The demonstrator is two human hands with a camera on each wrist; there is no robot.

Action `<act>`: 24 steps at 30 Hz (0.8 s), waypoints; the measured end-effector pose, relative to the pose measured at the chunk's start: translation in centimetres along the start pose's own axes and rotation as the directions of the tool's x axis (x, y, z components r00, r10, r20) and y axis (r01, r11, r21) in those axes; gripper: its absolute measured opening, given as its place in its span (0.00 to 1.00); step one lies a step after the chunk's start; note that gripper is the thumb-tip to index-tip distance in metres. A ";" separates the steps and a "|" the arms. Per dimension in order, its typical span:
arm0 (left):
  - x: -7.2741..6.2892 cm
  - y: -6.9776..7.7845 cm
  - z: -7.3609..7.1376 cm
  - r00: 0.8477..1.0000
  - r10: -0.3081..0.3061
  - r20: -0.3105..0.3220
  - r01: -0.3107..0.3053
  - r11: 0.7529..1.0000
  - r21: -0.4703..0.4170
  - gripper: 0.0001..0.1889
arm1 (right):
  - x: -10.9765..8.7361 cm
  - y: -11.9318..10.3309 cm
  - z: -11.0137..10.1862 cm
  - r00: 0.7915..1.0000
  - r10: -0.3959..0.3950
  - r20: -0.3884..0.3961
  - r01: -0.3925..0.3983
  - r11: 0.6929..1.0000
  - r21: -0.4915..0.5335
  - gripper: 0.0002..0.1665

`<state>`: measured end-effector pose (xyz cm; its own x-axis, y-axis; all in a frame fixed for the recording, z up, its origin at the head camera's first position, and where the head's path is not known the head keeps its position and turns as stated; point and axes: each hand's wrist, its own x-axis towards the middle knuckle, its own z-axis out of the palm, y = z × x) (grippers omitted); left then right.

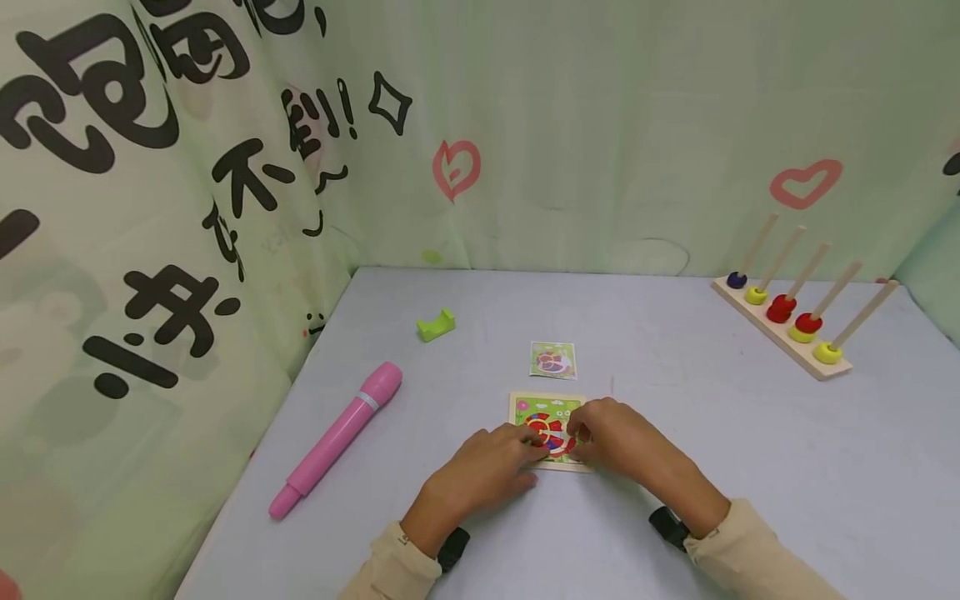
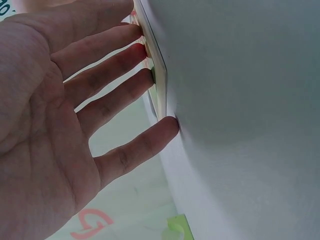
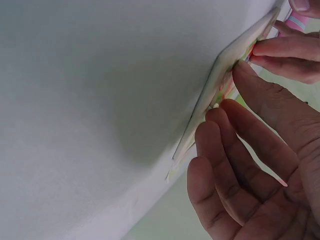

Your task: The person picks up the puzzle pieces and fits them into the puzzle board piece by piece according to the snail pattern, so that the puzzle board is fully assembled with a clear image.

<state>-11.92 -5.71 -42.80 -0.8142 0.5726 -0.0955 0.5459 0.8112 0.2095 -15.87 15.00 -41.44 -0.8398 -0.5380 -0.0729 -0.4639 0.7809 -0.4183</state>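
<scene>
A square wooden picture puzzle board point(image 1: 551, 402) with a green, red and white design lies flat on the table. My left hand point(image 1: 480, 467) reaches it from the left, its fingertips on the picture and edge. In the left wrist view, that hand's fingers point(image 2: 107, 107) are nearly straight and spread, with one fingertip on the tabletop. From the right, my right hand point(image 1: 618, 437) bends over the board. In the right wrist view, its thumb point(image 3: 270, 97) touches the picture, apart from the loosely bent fingers. Whether a small piece lies under these fingertips is hidden.
A small picture card point(image 1: 552, 361) lies just behind the board. To the left are a pink pen-shaped toy point(image 1: 337, 442) and a green notched block point(image 1: 436, 326). A wooden peg rack point(image 1: 761, 312) with coloured beads stands at the back right, near the curtain point(image 1: 600, 150).
</scene>
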 end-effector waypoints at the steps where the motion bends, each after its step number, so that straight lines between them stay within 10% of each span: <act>1: 0.0 0.0 0.0 1.000 0.000 0.001 0.000 1.000 0.001 0.21 | 0.0 0.0 0.0 1.000 0.001 -0.004 -0.001 1.000 -0.002 0.10; 24: -0.1 0.0 -0.1 1.000 0.001 0.003 -0.001 0.999 -0.038 0.19 | -0.1 -0.4 0.6 1.000 -0.020 -0.001 0.020 1.000 0.018 0.07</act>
<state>-11.86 -5.81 -42.74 -0.8131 0.5739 -0.0980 0.5388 0.8055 0.2468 -15.42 14.58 -41.84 -0.8309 -0.5528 -0.0639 -0.4752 0.7645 -0.4355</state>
